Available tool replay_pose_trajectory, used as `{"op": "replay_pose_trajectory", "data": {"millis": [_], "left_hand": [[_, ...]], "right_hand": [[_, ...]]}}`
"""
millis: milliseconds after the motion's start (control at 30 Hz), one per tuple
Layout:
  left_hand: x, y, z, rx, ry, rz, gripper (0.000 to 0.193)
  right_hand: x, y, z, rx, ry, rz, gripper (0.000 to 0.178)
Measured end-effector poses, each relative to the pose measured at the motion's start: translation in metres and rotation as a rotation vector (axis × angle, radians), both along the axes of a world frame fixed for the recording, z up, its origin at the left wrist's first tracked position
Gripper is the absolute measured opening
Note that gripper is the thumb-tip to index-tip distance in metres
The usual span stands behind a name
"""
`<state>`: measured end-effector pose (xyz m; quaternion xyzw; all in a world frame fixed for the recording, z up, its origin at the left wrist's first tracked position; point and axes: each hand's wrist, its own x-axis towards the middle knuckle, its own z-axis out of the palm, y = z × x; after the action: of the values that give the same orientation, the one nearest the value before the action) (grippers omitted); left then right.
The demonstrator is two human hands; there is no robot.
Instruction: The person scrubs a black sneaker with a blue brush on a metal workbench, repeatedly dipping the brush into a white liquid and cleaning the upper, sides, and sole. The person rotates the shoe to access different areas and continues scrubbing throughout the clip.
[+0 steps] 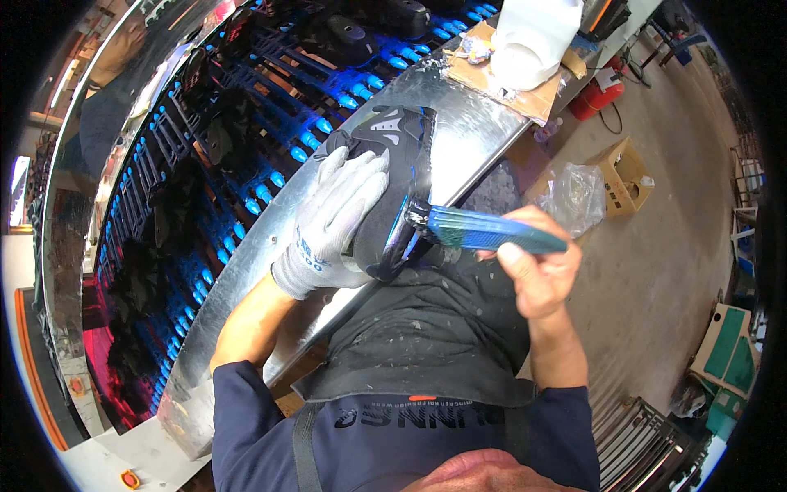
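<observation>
A black shoe upper [403,164], with pale grey trim near its far end, lies on its side on the metal ledge in front of me. My left hand [336,217], in a white-grey work glove, grips it from the left, the fingers lying along its dark side. My bare right hand [541,271] holds a brush [484,228] by its wide blue-green handle. The dark brush head meets the shoe's right-hand edge, where a glossy strip shows. A shadow there hides the exact contact of the bristles.
Left of the ledge [275,238] runs a conveyor [262,193] with blue-tipped rods, carrying several black shoes. A white plastic jug [533,41] stands on cardboard at the far end. A red container [594,97], a clear plastic bag [574,197] and a cardboard box [630,176] are to the right.
</observation>
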<state>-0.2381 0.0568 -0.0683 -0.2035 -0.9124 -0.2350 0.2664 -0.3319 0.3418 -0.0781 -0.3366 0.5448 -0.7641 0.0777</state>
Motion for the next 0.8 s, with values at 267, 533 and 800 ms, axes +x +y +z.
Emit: {"op": "replay_pose_trajectory", "data": {"millis": [267, 533, 800], "left_hand": [[-0.007, 0.003, 0.015, -0.078, -0.058, -0.031, 0.086], [-0.013, 0.001, 0.025, -0.125, -0.065, -0.059, 0.086], [-0.021, 0.005, 0.032, -0.12, -0.067, -0.045, 0.083]], "right_hand": [[-0.032, 0.004, 0.037, 0.175, 0.019, -0.005, 0.01], [-0.037, 0.01, 0.054, 0.265, 0.255, 0.058, 0.016], [-0.046, 0.008, 0.051, 0.196, 0.016, -0.006, 0.011]]}}
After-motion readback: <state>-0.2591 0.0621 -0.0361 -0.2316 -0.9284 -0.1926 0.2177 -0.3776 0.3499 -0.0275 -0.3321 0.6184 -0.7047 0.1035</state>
